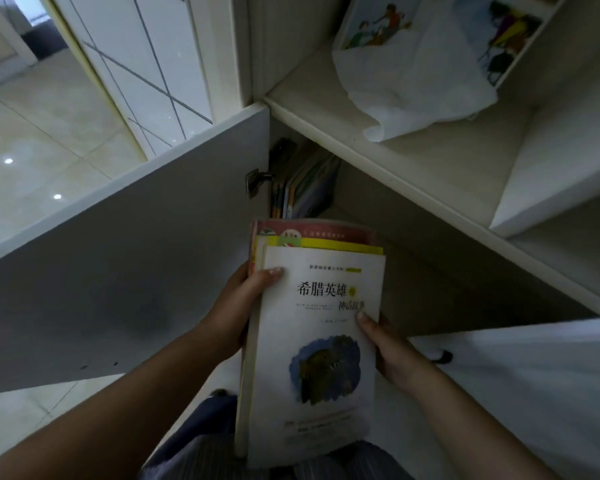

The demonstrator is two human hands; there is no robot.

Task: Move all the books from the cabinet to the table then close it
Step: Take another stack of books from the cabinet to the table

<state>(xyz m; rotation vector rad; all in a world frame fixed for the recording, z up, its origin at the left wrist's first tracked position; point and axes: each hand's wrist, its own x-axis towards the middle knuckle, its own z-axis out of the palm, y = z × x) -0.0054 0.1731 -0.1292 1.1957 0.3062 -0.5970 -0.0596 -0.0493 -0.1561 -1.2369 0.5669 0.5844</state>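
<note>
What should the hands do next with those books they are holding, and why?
Probably carry the stack of books, gripped by the left hand and right hand, away to the table. More books stand inside the open cabinet, and both hands are full.

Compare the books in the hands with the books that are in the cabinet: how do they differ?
The held books lie stacked flat, covers up, gripped by the left hand and right hand; the cabinet books stand on edge, untouched. The held books are outside; the cabinet books sit inside, in shadow. Both are thin paperbacks.
</note>
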